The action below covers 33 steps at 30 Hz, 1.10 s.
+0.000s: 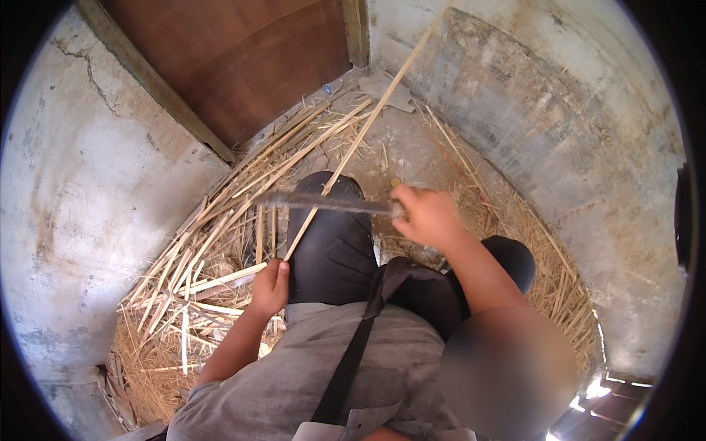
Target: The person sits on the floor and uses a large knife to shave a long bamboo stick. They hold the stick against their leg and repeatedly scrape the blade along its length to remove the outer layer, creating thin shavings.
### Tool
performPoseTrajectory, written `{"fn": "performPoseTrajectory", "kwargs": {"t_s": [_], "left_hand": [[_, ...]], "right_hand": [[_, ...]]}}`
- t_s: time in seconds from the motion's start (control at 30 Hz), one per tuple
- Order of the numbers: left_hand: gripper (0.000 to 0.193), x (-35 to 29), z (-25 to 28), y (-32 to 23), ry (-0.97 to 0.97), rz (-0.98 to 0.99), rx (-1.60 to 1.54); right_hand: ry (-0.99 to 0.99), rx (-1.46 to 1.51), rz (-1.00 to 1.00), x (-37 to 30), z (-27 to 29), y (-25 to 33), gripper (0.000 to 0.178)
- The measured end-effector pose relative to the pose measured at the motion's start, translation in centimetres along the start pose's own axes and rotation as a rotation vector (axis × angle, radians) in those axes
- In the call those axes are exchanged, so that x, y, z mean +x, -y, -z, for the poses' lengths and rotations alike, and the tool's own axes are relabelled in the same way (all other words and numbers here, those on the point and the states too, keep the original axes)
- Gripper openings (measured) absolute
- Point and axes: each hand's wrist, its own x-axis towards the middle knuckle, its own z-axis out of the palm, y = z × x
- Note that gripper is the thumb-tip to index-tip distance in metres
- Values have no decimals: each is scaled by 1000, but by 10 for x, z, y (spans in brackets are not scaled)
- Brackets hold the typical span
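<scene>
My right hand [429, 216] is closed round the handle of a long-bladed knife [353, 204]. Its blade, slightly blurred, points left and lies across a long, pale strip that looks like split bamboo [307, 223]. Below that crossing, the strip's near end is gripped in my left hand [271, 287], beside my left thigh. From there the strip slants up and right over my dark-trousered knee [334, 242], its far end rising against the wall. Whether the blade's edge bites into the strip cannot be seen.
A heap of split strips [257, 176] lies on the floor to my left. Fine shavings [544, 272] cover the floor on the right. Stained walls [559, 140] stand close on both sides, with a brown door panel [243, 59] ahead. A blurred round patch hides the lower right.
</scene>
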Motion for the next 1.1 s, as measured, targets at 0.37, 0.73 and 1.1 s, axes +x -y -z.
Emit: {"fn": "performPoseTrajectory", "kwargs": {"t_s": [0.37, 0.73, 1.1], "left_hand": [[39, -7, 0, -20, -49, -25, 63], [44, -5, 8, -32, -50, -17, 2], [39, -6, 33, -33, -111, 19, -7]], "right_hand": [[12, -149, -21, 32, -26, 3, 30], [-34, -245, 68, 74, -20, 19, 15], [10, -232, 67, 131, -12, 51, 19]]}}
